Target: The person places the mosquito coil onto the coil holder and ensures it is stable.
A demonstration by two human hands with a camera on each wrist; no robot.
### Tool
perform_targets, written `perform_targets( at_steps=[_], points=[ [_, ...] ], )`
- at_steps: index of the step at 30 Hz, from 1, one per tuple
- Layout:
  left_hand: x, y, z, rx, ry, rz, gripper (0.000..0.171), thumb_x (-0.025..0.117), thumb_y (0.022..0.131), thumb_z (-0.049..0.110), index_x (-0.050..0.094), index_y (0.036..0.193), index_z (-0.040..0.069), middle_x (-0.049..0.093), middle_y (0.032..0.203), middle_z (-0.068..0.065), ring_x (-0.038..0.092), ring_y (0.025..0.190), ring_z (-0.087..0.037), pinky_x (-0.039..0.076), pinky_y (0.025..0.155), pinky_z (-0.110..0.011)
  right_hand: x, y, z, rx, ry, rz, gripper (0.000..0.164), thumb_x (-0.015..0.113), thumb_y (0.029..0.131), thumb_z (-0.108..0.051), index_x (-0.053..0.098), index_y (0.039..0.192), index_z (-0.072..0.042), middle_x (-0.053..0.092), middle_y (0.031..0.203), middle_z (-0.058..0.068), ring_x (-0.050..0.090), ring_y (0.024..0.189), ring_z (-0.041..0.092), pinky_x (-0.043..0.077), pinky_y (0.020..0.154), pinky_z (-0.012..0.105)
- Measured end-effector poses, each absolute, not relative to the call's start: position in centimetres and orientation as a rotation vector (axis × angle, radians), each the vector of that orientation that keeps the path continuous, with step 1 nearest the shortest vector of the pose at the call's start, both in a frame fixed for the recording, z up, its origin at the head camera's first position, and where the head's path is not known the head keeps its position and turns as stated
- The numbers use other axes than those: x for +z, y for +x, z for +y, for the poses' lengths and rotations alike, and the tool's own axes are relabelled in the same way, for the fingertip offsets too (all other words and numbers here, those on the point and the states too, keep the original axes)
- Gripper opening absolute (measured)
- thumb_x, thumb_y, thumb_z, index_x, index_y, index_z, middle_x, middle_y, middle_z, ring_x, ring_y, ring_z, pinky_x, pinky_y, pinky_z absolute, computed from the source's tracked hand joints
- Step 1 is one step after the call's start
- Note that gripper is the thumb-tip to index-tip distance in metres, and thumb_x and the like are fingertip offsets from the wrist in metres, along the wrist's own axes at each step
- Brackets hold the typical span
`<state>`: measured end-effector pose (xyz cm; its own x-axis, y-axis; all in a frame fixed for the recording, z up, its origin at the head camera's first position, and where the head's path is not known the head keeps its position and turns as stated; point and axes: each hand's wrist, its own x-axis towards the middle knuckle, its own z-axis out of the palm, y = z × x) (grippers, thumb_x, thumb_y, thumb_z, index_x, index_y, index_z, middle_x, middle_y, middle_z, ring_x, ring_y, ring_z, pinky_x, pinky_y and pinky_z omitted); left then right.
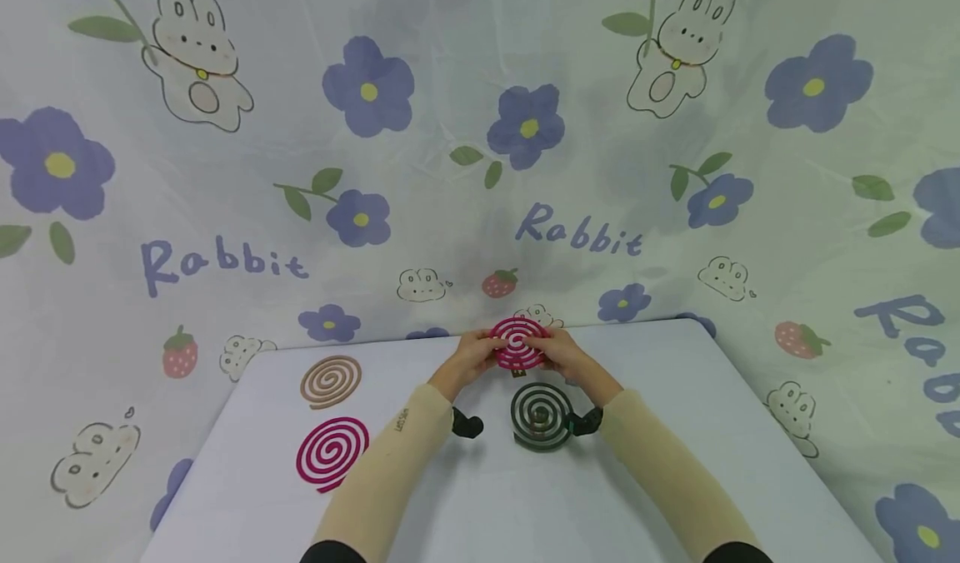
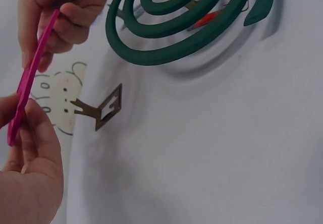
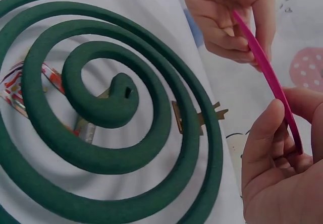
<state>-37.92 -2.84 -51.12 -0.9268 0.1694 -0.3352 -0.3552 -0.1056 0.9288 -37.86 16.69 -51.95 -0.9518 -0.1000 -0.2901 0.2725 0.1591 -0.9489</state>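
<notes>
A pink mosquito coil is raised near the table's far edge, pinched on its left side by my left hand and on its right by my right hand. Both wrist views show the pink coil edge-on between thumbs and fingers. Just below it, a small brass-coloured metal stand with upturned prongs sits on the table. Closer to me is a green mosquito coil, propped above the table. Under its rings, a red-patterned object is partly hidden.
To the left, a tan coil lies on the white table, with another pink coil nearer me, its edge beside my left sleeve. Behind the table hangs a rabbit-and-flower printed cloth. Dark wrist devices hang over the table.
</notes>
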Motion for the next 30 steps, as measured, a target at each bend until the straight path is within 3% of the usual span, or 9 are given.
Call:
perform_targets(
  at_steps=[15,30],
  points=[
    [-52.5,-37.4,-2.7,2.094,-0.225,1.843,0.049,0.070,0.089,0.010,0.053,0.133,-0.003,0.059,0.121,-0.017,0.059,0.090,-0.019,0.055,0.076,-0.029,-52.6,-37.3,16.8,-1.841,0.185,2.139,0.051,0.071,0.090,-0.028,0.055,0.131,-0.001,0.067,0.097,0.012,0.057,0.063,0.014,0.051,0.056,0.023],
    [-53.2,-37.2,-2.5,2.120,-0.247,1.841,0.045,0.070,0.089,0.006,0.054,0.130,-0.005,0.059,0.121,-0.019,0.061,0.092,-0.020,0.055,0.080,-0.032,-53.2,-37.2,16.7,-1.809,0.214,2.151,0.051,0.071,0.089,-0.029,0.055,0.129,0.000,0.065,0.096,0.012,0.057,0.063,0.015,0.051,0.056,0.023]
  ],
)
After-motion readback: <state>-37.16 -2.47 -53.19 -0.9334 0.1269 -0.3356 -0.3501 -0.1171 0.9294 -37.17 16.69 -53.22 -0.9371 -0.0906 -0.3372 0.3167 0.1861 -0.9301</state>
